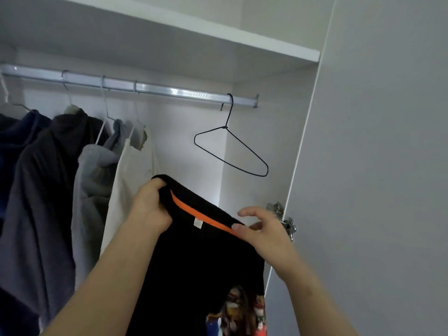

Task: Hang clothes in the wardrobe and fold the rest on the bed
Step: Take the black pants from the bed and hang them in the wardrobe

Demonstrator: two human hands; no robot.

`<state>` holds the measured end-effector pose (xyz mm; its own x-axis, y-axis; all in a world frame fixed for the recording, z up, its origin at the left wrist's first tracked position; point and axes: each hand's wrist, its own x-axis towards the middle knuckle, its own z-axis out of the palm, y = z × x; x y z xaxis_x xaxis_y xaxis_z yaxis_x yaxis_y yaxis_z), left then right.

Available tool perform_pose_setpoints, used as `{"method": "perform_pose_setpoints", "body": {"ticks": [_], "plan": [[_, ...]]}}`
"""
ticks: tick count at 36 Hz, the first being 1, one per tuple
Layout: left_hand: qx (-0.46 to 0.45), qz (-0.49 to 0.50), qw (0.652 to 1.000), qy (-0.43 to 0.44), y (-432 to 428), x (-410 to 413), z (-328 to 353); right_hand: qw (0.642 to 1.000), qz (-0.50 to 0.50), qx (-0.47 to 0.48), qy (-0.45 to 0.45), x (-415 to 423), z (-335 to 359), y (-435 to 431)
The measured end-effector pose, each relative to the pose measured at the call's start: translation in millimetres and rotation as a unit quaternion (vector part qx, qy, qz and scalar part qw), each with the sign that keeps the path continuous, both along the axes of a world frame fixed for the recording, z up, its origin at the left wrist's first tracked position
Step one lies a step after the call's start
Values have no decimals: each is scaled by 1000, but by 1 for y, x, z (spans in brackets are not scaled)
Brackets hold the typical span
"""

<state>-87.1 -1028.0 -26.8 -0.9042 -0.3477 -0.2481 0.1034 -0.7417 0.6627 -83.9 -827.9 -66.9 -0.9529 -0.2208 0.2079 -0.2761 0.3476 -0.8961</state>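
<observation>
I hold a black T-shirt with an orange inner collar band and a colourful print up inside the wardrobe. My left hand grips the collar's left end, fingers curled over the fabric. My right hand pinches the orange band at the collar's right end between thumb and a finger, the other fingers spread. An empty black wire hanger hangs on the silver rail, above and to the right of the shirt, apart from it.
Several garments hang on the rail to the left: a cream one, a grey hoodie and dark ones. A shelf runs above. The wardrobe door stands open at right, with its metal hinge by my right hand.
</observation>
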Motion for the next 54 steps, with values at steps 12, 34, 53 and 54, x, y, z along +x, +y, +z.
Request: {"method": "perform_pose_setpoints", "body": {"ticks": [12, 34, 53, 54], "plan": [[-48, -34, 997, -52, -3, -117, 9, 957, -190, 32, 217, -137, 54, -20], [6, -127, 990, -61, -35, -215, -3, 969, -199, 122, 78, -259, 57, -36], [-17, -175, 984, 32, -17, -156, -19, 972, -188, 39, 135, -221, 92, -51], [-68, -128, 989, 41, -16, -154, -20, 972, -188, 30, 142, -217, 88, -51]]}}
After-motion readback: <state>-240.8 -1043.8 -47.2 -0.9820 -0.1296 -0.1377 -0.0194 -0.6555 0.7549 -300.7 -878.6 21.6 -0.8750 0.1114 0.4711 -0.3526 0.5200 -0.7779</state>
